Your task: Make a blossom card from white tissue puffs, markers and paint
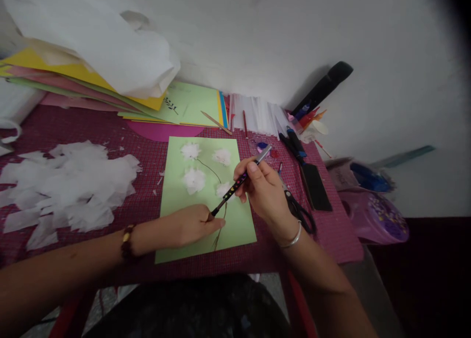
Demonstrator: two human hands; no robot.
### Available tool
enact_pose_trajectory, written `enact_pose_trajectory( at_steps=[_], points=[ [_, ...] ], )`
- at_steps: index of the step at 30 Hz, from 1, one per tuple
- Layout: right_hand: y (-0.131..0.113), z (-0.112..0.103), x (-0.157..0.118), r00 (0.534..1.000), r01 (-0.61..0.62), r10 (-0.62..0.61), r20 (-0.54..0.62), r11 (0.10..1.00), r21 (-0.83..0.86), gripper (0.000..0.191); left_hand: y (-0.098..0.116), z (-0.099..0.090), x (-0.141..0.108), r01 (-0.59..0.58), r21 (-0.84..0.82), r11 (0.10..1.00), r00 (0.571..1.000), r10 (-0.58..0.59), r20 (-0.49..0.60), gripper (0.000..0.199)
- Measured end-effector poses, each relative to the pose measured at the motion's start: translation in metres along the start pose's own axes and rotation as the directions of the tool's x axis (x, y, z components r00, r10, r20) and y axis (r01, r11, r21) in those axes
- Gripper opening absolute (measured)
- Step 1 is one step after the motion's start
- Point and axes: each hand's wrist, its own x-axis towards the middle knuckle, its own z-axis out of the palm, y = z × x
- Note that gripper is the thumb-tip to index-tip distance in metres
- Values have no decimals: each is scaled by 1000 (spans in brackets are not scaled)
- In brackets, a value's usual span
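A slim pen (235,187) with a black, colour-dotted barrel and a silver end slants above a light green sheet (241,225). My right hand (265,188) grips its barrel toward the silver end. At the dark lower end, my left hand (191,224) pinches the pen between thumb and fingers; whether a cap is there I cannot tell. The sheet carries several white paper flowers (194,180) and thin drawn brown stems (209,167). Part of the lower-right flower (223,190) is hidden behind the pen and my right hand.
Cut white paper pieces (73,186) lie heaped at left. Coloured sheets (91,90) are stacked behind, under white paper. White strips (255,113), a pencil (216,122), black scissors (300,210) and a black flat-bladed object (315,186) lie at right, beside a pink container (368,215).
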Motion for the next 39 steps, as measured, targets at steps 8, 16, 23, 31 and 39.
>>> enact_pose_trajectory(
  at_steps=[8, 16, 23, 31, 39],
  points=[
    [7, 6, -1, 985, -88, 88, 147, 996, -6, 31, -17, 3, 14, -94, -61, 994, 995, 91, -38, 53],
    [19, 7, 2, 997, -82, 80, 22, 989, 122, 31, -5, -14, 5, -114, -297, 948, 988, 78, -130, 50],
    [20, 13, 2, 989, -136, 115, 88, 946, 295, 33, 9, -13, -26, -138, -204, 969, 872, 21, -489, 51],
    [20, 21, -1, 995, -98, 92, 31, 937, 336, 33, 9, -5, -16, -166, -106, 980, 791, 68, -609, 38],
    [17, 7, 0, 976, -116, 34, 213, 917, 382, 29, 8, -49, -14, -138, -214, 967, 919, 44, -393, 44]
  ],
)
